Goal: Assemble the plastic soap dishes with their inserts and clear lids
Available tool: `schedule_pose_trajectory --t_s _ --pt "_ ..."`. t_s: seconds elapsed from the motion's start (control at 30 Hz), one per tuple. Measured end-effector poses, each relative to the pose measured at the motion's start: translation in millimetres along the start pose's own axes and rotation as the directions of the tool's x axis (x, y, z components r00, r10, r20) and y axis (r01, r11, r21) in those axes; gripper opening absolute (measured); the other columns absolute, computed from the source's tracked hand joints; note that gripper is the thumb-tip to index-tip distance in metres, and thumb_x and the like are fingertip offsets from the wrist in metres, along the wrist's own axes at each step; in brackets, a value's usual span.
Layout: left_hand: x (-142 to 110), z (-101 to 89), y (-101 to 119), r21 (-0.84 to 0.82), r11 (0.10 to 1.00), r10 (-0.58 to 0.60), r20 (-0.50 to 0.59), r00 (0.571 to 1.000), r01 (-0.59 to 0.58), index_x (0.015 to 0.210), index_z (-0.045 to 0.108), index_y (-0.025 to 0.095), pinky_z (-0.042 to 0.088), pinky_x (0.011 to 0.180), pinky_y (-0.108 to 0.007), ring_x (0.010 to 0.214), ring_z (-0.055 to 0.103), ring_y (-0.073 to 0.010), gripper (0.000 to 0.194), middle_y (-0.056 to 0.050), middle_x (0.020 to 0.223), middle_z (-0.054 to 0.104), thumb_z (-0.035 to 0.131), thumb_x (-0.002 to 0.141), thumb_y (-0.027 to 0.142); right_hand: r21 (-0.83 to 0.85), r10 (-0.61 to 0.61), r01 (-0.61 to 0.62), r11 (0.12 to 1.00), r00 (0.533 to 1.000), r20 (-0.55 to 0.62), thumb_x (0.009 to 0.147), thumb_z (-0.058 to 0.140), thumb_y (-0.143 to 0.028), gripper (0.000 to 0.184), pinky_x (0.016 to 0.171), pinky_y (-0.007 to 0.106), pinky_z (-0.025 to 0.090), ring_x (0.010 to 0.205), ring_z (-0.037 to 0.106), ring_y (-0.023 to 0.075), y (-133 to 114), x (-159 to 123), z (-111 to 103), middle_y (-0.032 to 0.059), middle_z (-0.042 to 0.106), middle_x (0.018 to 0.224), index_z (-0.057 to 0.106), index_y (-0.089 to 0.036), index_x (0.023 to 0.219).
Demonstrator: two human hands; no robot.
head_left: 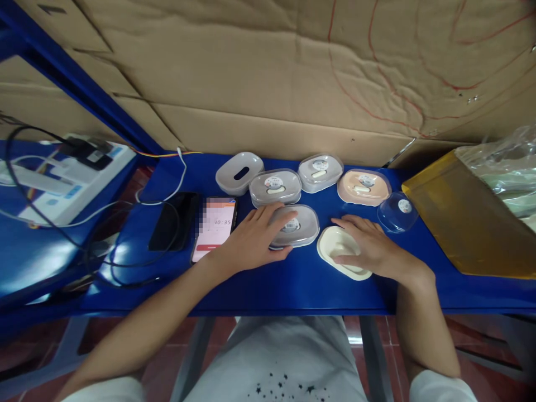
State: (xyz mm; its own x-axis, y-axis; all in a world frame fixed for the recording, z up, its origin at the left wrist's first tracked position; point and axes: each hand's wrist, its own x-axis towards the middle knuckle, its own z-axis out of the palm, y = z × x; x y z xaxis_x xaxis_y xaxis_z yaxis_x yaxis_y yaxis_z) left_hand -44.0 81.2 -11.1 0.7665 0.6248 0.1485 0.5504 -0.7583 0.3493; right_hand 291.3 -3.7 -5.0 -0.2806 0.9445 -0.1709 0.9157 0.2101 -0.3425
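Note:
My left hand (255,237) rests on a grey soap box with a clear lid (299,228), fingers wrapped over its left side. Beside it, my right hand (371,248) lies on an open cream soap-box base (335,248), thumb inside it and fingers curled over its right edge. A loose clear lid (397,212) sits just beyond the right hand. Behind, in a row, stand a white box without label (239,172), two grey lidded boxes (275,187) (320,171) and a pink lidded box (363,186).
On the blue table (293,285), a phone with a lit screen (214,228) and a dark phone (172,221) lie to the left among cables. A yellow bag (464,218) with plastic wrapping fills the right. Cardboard (268,72) backs the table.

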Motion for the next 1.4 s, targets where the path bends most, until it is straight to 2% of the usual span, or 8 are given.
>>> schedule_pose_trajectory --t_s 0.23,0.37,0.57,0.7,0.83,0.97,1.2,1.4 --pt "2.8 5.1 3.9 0.125 0.989 0.095 -0.182 0.979 -0.073 0.152 0.055 0.021 0.037 0.123 -0.064 0.154 0.046 -0.0417 0.056 -0.024 0.17 0.039 0.07 0.099 0.029 0.139 -0.094 0.104 0.985 0.992 -0.08 0.103 0.064 -0.058 0.072 0.122 0.056 0.048 0.149 0.056 0.0347 3.4 -7.1 -24.3 0.0097 0.055 0.165 0.042 -0.033 0.166" --pt "2.0 8.0 8.2 0.169 0.979 0.152 -0.203 0.967 -0.119 0.149 0.058 0.022 0.037 0.122 -0.062 0.149 0.051 -0.0389 0.049 -0.022 0.166 0.046 0.066 0.101 0.028 -0.007 0.138 -0.148 0.989 0.935 -0.327 0.107 0.052 -0.051 0.051 0.116 0.064 0.05 0.137 0.065 0.039 29.0 -9.1 -30.9 0.0133 0.07 0.147 0.061 -0.026 0.151" --pt "0.6 8.5 12.1 0.176 0.976 0.165 -0.225 0.96 -0.127 0.148 0.061 0.027 0.038 0.12 -0.057 0.145 0.054 -0.036 0.044 -0.017 0.163 0.052 0.065 0.105 0.033 -0.023 0.156 -0.16 0.987 0.98 -0.123 0.109 0.046 -0.052 0.052 0.117 0.064 0.047 0.142 0.062 0.0381 25.2 -1.2 -14.3 0.0135 0.068 0.15 0.061 -0.025 0.15" --pt "2.3 -5.8 -1.1 0.156 0.988 0.049 -0.313 0.949 0.001 0.146 0.061 0.026 0.04 0.117 -0.054 0.143 0.056 -0.0351 0.039 -0.015 0.158 0.058 0.058 0.109 0.038 0.135 0.037 -0.035 0.99 0.999 -0.007 0.107 0.05 -0.063 0.057 0.122 0.058 0.044 0.146 0.057 0.035 8.2 -6.3 -19.0 0.0099 0.063 0.156 0.059 -0.031 0.153" --pt "10.4 -30.5 -32.2 0.116 0.927 -0.282 -0.408 0.868 0.356 0.153 0.053 0.023 0.039 0.118 -0.054 0.146 0.053 -0.0364 0.047 -0.017 0.158 0.057 0.054 0.108 0.038 0.198 -0.057 0.02 0.98 0.981 0.185 0.092 0.072 -0.068 0.078 0.124 0.059 0.041 0.151 0.051 0.0379 -1.6 -9.5 -23.8 0.0066 0.058 0.162 0.051 -0.038 0.16" --pt "26.8 -52.4 -69.1 0.187 0.788 -0.552 -0.205 0.808 0.586 0.164 0.041 0.02 0.03 0.123 -0.065 0.156 0.04 -0.0447 0.069 -0.023 0.17 0.039 0.063 0.103 0.045 0.166 -0.025 -0.014 0.986 0.973 0.23 0.086 0.078 -0.061 0.09 0.125 0.064 0.036 0.154 0.045 0.0416 -5.5 -5.6 -21.4 0.0082 0.053 0.164 0.044 -0.037 0.166" --pt "53.6 -71.9 -102.3 0.133 0.792 -0.598 -0.032 0.801 0.596 0.15 0.058 0.011 0.046 0.115 -0.056 0.132 0.063 -0.0386 0.068 -0.02 0.146 0.064 0.075 0.094 0.046 0.165 -0.02 -0.009 0.986 0.985 0.17 0.093 0.071 -0.054 0.077 0.125 0.063 0.036 0.151 0.048 0.0391 0.8 3.0 -14.5 0.0096 0.056 0.161 0.047 -0.036 0.163" --pt "34.5 -82.1 -57.3 0.071 0.853 -0.455 -0.383 0.804 0.517 0.152 0.051 0.018 0.042 0.125 -0.052 0.147 0.052 -0.0372 0.064 -0.017 0.153 0.056 0.07 0.096 0.042 0.229 0.044 -0.051 0.972 0.998 0.04 0.099 0.064 -0.065 0.07 0.129 0.065 0.033 0.155 0.048 0.0378 8.5 -16.9 -13.6 0.0096 0.055 0.165 0.05 -0.035 0.161"
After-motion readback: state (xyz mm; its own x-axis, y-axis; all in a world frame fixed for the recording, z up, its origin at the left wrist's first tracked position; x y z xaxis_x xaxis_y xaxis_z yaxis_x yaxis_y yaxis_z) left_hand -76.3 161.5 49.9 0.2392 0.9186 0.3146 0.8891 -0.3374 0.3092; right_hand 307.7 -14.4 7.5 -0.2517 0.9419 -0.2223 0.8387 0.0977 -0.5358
